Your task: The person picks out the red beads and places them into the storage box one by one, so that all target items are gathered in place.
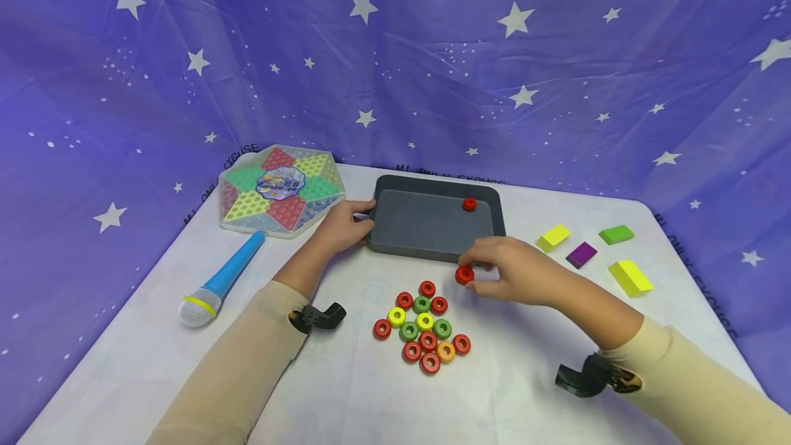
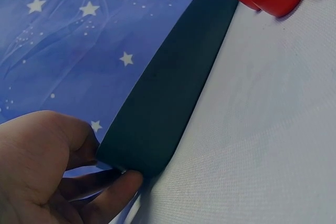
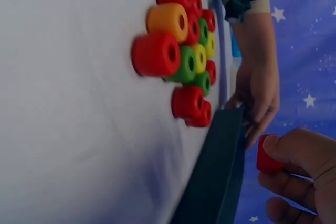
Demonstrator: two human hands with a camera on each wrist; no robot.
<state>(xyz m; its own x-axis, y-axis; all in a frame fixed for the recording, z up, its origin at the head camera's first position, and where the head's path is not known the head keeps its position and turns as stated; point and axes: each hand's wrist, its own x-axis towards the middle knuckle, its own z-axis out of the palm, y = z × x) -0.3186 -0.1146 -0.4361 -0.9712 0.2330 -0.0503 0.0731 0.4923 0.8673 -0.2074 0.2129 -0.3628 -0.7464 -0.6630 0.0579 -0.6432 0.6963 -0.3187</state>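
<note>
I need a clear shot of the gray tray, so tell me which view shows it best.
The head view: it looks down into the gray tray and shows nearly all of it. The left wrist view shows mainly one outer wall; the right wrist view, only a strip cut off below.

Sixteen beads (image 1: 428, 342) lie in view — ten red beads (image 1: 469, 204), three green beads (image 1: 408, 332), two yellow beads (image 1: 424, 322), one orange bead (image 1: 445, 351). Four blocks — two yellow blocks (image 1: 630, 277), one purple block (image 1: 581, 255), one green block (image 1: 616, 234). One tray (image 1: 420, 218), one microphone (image 1: 231, 272), one game board (image 1: 281, 187).
</note>
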